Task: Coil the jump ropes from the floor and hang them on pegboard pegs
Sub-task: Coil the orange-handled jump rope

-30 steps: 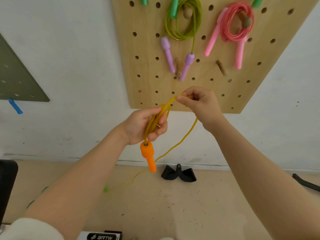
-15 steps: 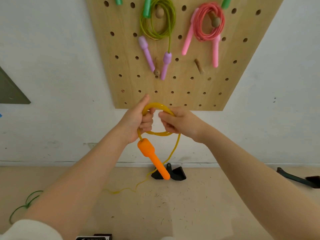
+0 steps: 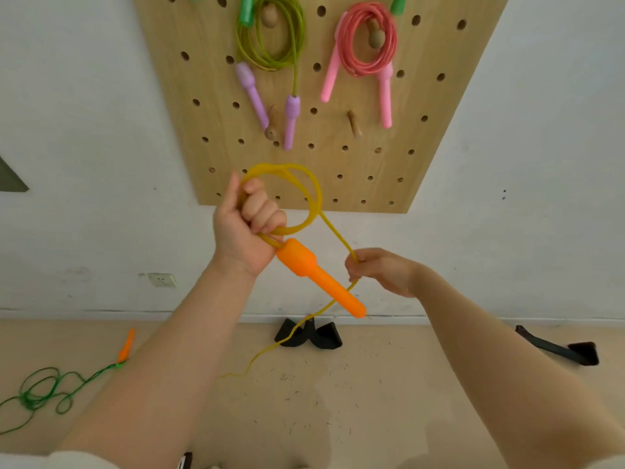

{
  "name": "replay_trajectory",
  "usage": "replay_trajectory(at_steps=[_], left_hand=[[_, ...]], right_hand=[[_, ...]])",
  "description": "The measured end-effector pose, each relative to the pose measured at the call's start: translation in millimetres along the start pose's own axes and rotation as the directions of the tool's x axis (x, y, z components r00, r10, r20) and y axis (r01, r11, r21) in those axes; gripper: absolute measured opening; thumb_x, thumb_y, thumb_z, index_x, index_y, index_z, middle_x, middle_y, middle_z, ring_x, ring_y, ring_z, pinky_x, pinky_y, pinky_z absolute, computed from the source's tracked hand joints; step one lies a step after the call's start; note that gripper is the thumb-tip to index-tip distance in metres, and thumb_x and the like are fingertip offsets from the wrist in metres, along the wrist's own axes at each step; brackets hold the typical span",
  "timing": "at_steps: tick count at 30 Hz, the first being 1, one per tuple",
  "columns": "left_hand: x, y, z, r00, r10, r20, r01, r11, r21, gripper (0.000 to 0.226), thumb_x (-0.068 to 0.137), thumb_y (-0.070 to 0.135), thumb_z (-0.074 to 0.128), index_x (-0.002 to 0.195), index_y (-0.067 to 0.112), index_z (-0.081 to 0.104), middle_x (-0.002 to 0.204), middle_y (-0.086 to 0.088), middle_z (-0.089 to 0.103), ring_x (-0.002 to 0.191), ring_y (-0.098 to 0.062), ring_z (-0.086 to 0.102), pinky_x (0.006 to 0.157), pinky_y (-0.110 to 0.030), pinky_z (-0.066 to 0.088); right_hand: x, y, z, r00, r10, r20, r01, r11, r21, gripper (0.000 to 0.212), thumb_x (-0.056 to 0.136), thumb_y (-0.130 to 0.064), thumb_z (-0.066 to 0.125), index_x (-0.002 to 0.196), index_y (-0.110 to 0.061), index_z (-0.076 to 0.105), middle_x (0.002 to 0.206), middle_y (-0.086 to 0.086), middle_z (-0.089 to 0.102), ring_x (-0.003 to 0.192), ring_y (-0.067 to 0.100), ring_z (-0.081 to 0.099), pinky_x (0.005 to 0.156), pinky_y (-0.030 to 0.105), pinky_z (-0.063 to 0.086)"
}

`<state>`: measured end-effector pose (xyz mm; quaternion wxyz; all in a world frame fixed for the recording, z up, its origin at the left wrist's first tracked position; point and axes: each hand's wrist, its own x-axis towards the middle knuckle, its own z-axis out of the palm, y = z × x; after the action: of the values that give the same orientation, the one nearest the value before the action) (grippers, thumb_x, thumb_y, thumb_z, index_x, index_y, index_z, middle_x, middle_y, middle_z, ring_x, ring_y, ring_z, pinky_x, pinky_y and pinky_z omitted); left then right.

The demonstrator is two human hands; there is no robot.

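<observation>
Left hand: our left hand is fisted round the gathered loops of the yellow rope, the orange handle jutting from under it toward 4 o'clock.
Right hand: our right hand pinches the running strand just at 3 o'clock of the handle; below it the rope trails to the floor.
Step in hand: we judge we are laying the next loop. We should match it to the loop already standing above the fist, let the strand slip through the pinch, and keep twist out.
Free pegs: two bare wooden pegs sit at 12 o'clock of our hands, under the hung green coil and pink coil.
Room: the pegboard ends just above the fist; open wall lies at 9 and 3 o'clock.
Waiting: a green rope lies at 8 o'clock.
</observation>
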<state>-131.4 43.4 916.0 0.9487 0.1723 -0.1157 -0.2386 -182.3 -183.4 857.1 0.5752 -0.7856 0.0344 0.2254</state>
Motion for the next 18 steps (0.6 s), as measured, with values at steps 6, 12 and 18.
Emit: replay_trajectory(at_steps=[6,12,18], left_hand=[[-11,6,-28,0.997,0.007,-0.074,0.005,0.987,0.158,0.022,0.061,0.025,0.076,0.068,0.015,0.058,0.044,0.007,0.016,0.033,-0.007,0.015,0.033,-0.015,0.028],[-7,-26,-13,0.946,0.018,-0.324,0.134,0.887,0.442,0.032,0.101,0.028,0.027,0.073,0.019,0.040,0.044,0.008,0.046,0.027,-0.003,0.028,0.033,-0.016,0.024],[-3,-53,-6,0.966,0.050,-0.254,0.190,0.529,0.827,0.021,0.104,0.025,0.024,0.090,0.015,0.037,0.081,-0.004,0.073,0.060,-0.018,0.068,0.052,-0.020,0.048]], right_hand=[[1,31,-29,0.710,0.011,-0.704,0.008,1.000,0.024,0.026,0.095,-0.020,0.046,0.072,-0.013,0.054,0.064,0.002,0.049,0.058,0.017,0.045,0.064,0.034,0.043],[-6,-10,-36,0.764,0.000,-0.645,-0.424,0.754,-0.501,0.033,0.096,-0.032,0.044,0.087,-0.006,0.062,0.081,0.008,0.060,0.077,0.028,0.057,0.063,0.030,0.041],[-25,-56,21,0.973,0.207,0.100,0.023,0.344,-0.939,0.042,0.090,-0.034,0.054,0.054,-0.017,0.044,0.057,-0.002,0.040,0.054,0.013,0.038,0.054,0.028,0.031]])
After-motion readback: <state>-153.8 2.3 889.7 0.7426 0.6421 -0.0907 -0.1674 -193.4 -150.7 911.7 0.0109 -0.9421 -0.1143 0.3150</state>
